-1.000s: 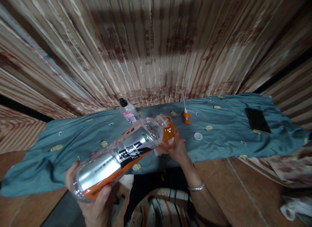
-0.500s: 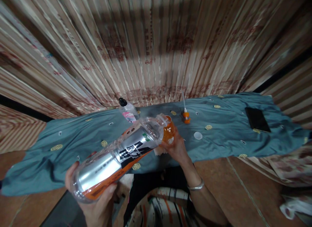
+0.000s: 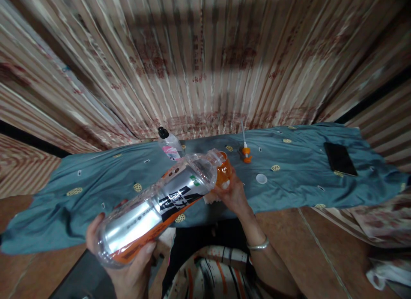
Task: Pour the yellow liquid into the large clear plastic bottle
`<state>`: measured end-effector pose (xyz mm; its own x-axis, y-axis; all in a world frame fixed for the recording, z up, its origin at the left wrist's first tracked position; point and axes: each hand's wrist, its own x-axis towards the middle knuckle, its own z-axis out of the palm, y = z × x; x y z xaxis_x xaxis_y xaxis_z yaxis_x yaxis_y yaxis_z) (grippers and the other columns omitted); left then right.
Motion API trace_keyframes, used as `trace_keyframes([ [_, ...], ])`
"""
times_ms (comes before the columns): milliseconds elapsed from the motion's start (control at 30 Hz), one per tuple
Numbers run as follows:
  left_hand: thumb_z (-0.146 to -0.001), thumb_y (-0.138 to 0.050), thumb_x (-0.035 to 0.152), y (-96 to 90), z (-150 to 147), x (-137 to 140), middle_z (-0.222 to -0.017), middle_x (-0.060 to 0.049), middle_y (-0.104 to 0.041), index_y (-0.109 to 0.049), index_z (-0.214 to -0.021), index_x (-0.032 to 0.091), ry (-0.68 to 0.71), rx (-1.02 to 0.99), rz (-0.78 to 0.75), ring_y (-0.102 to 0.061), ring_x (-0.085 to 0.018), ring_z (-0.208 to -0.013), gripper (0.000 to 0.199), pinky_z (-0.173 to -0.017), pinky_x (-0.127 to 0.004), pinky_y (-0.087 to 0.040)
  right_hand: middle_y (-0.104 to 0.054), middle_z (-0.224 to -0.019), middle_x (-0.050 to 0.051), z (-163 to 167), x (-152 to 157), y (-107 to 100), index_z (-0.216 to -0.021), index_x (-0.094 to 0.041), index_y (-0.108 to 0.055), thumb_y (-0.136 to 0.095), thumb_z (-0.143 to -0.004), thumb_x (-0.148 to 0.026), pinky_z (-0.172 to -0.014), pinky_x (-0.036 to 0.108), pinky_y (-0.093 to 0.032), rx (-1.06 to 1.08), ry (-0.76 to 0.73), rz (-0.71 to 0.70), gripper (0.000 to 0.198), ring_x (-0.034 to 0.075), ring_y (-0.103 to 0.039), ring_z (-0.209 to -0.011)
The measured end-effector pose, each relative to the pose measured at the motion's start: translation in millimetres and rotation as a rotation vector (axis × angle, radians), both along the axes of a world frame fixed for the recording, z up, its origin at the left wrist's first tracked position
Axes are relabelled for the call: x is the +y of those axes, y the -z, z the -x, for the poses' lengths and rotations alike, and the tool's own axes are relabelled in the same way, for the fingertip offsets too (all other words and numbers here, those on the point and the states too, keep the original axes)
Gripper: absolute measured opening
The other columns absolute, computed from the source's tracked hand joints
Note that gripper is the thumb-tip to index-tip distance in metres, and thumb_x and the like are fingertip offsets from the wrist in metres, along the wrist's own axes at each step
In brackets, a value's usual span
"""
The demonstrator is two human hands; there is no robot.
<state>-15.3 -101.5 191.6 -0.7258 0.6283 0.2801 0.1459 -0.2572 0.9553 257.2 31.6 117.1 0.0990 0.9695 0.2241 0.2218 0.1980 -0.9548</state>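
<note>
A large clear plastic bottle [image 3: 154,211] with a silver and orange label lies tilted across my view, its neck up to the right. My left hand [image 3: 128,256] is wrapped round its base. The bottle's mouth meets the top of a small orange see-through bottle [image 3: 224,172]. My right hand [image 3: 233,192] grips that small bottle, fingers closed round its lower part. Whether liquid passes between the two mouths I cannot make out. Beyond them on the cloth lies an orange pump top [image 3: 246,155] with its thin tube pointing away.
A clear bottle with a black cap [image 3: 170,145] stands at the back of the blue-green cloth [image 3: 298,174]. A white round lid [image 3: 261,178] and a black flat device [image 3: 340,158] lie to the right. Behind hangs a patterned curtain [image 3: 205,55].
Hardly anything differs: both bottles keep their mouth-to-mouth position in my hands. The whole view has shifted very slightly.
</note>
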Motion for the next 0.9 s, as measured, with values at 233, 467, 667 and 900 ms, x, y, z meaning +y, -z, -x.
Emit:
trace_keyframes([
  [233, -0.04, -0.118, 0.034, 14.5, 5.3, -2.4, -0.146, -0.013, -0.084, -0.07, -0.15, 0.029, 0.023, 0.036, -0.038, -0.082, -0.042, -0.131, 0.12, -0.121, -0.054, -0.066, -0.097, -0.153, 0.017, -0.7, -0.9, -2.8, -0.167, -0.024, -0.079, -0.11, -0.086, -0.047, -0.124, 0.063, -0.081, 0.021, 0.012, 0.02, 0.09, 0.044, -0.097, -0.137],
  [467, -0.055, -0.125, 0.032, 13.2, -1.0, -1.9, -0.144, -0.006, -0.088, -0.068, -0.155, 0.032, 0.11, 0.092, -0.125, -0.083, -0.026, -0.132, 0.115, -0.118, -0.033, -0.066, -0.096, -0.155, 0.018, -1.1, -0.8, -6.7, -0.166, -0.023, -0.08, -0.107, -0.085, -0.044, -0.128, 0.06, -0.078, 0.042, -0.001, 0.023, 0.088, 0.043, -0.096, -0.141],
  [667, -0.059, -0.128, 0.037, 22.6, 7.3, -1.9, -0.15, -0.003, -0.088, -0.07, -0.158, 0.034, 0.165, 0.173, -0.169, -0.086, -0.021, -0.135, 0.115, -0.121, -0.025, -0.067, -0.097, -0.151, 0.019, -1.5, 0.1, -4.1, -0.165, -0.021, -0.079, -0.11, -0.086, -0.049, -0.121, 0.059, -0.081, 0.031, 0.017, 0.036, 0.089, 0.043, -0.097, -0.136],
  [900, -0.056, -0.127, 0.031, 25.7, 8.1, -0.5, -0.163, -0.007, -0.086, -0.069, -0.162, 0.034, 0.182, 0.226, -0.205, -0.087, -0.026, -0.144, 0.122, -0.121, -0.026, -0.07, -0.099, -0.146, 0.017, -1.8, -0.4, -2.1, -0.167, -0.023, -0.077, -0.11, -0.089, -0.048, -0.114, 0.057, -0.084, -0.005, 0.018, 0.015, 0.088, 0.042, -0.099, -0.128],
])
